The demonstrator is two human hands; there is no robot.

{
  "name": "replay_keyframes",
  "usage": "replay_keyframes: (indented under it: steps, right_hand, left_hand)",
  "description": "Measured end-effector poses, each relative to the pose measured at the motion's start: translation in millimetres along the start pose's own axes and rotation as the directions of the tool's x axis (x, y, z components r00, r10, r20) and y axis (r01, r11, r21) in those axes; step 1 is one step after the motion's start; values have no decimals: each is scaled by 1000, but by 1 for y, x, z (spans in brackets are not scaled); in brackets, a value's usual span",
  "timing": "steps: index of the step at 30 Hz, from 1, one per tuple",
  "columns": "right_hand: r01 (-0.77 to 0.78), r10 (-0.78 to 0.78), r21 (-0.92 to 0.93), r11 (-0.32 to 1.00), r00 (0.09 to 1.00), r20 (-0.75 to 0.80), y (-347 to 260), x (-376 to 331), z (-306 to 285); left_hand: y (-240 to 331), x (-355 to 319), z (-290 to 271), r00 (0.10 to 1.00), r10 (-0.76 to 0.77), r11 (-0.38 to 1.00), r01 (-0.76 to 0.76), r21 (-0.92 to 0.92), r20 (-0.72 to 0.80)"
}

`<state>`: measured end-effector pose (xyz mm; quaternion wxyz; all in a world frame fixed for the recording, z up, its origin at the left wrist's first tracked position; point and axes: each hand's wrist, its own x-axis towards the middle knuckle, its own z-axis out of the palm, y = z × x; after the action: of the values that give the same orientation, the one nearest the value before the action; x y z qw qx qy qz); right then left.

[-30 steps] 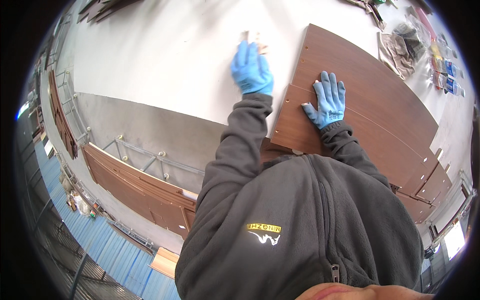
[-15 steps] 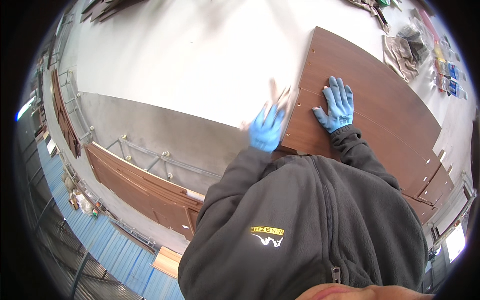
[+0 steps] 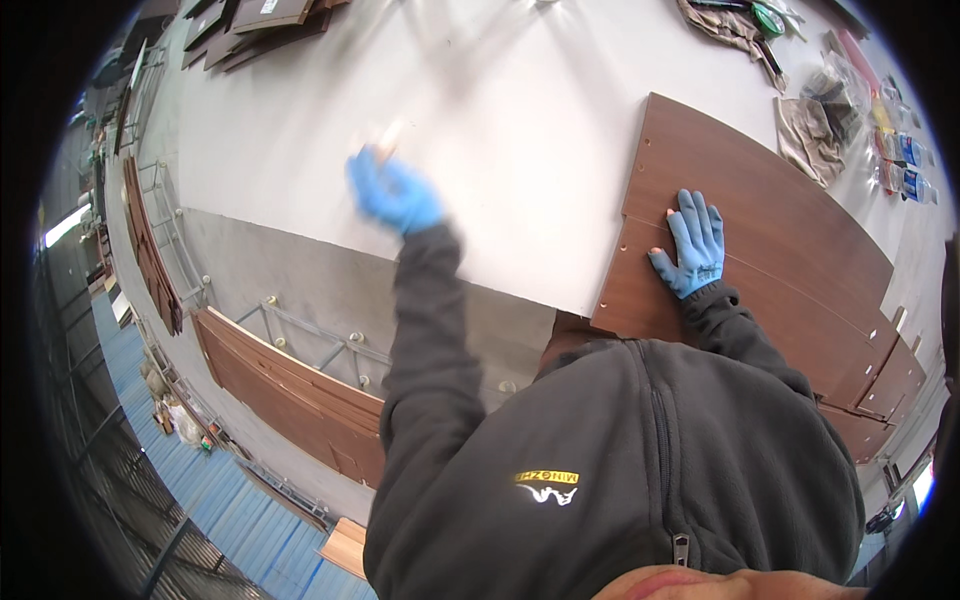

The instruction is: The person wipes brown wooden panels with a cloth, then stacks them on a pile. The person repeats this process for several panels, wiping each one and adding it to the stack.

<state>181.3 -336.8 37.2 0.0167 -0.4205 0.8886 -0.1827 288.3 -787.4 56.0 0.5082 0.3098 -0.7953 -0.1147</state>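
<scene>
My right hand, in a blue glove with bare thumb and index fingertips, lies flat and open on a dark brown wood-look panel. Small holes run along the panel's left edge, and a thin seam line crosses it. My left hand, also gloved in blue, is over the white tabletop, well left of the panel. Motion blurs it, but the fingers look curled. A small pale, beige-white thing shows at its fingertips, too smeared to name.
Brown boards are stacked at the far left of the table. At the far right are a beige cloth, plastic bottles and a green tape roll. More brown panels rest on a metal-framed rack to my left.
My left hand has swung left and away from the panel's edge, over the white table, with the pale thing moving along. My right hand stays flat on the panel. The view has shifted slightly.
</scene>
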Motion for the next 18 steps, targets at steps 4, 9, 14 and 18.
replay_keyframes:
  steps: [4,9,14,18]
  right_hand:
    - [18,-18,-8,1000,999,-28,-2,4,-1]
    - [5,-5,-31,999,1000,-3,-4,9,2]
    - [-5,6,-37,999,1000,26,-2,9,6]
    - [11,-11,-22,1000,1000,28,0,7,8]
  left_hand:
    - [81,18,178,961,-159,972,192,-132,225]
    - [89,19,255,747,-386,891,150,428,542]
    - [-64,5,129,692,-665,738,668,101,282]
    - [-163,-33,-107,527,-849,482,797,364,-29]
